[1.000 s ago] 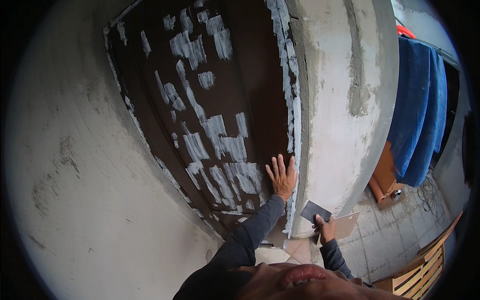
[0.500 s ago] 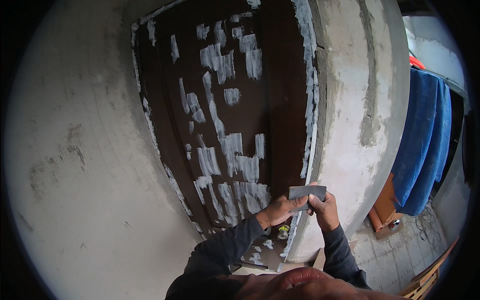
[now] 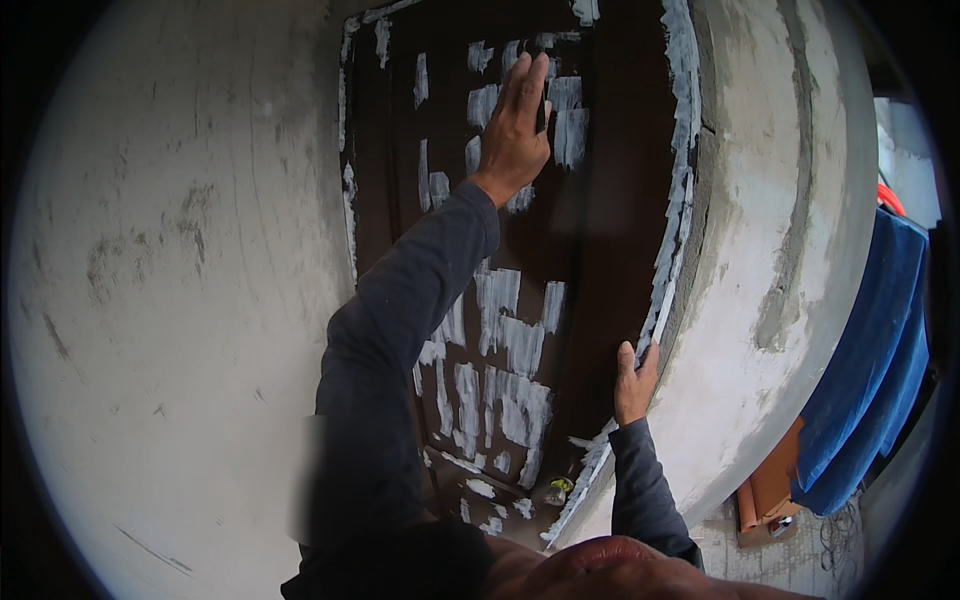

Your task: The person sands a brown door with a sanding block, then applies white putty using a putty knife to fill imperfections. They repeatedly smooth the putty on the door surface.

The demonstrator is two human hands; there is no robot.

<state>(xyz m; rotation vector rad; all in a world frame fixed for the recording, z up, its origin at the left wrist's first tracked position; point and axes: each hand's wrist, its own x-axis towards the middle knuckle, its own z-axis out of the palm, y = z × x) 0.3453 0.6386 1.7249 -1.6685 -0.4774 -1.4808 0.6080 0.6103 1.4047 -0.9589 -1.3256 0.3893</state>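
Note:
A dark brown door [image 3: 620,220] stands before me, with white filler patches [image 3: 525,410] over its face and along its edges. My left hand [image 3: 515,130] is raised on the upper part of the door, fingers straight and close together. Between its thumb and fingers shows a thin dark edge of a grey sheet, which looks like sandpaper [image 3: 543,115]; the palm hides most of it. Lower down, my right hand [image 3: 635,385] grips the door's right edge, thumb on one side and fingers on the other.
A grey plastered wall [image 3: 180,300] rises on the left. On the right is a rough pillar-like wall [image 3: 760,230]. Beyond it hang blue sheets [image 3: 865,350] above a brown board [image 3: 775,475] on the tiled floor. A round knob [image 3: 557,490] sits low on the door.
Both hands held the grey sheet together near the door's lower right. My left hand has gone up with it onto the door; my right let go and took the door's edge.

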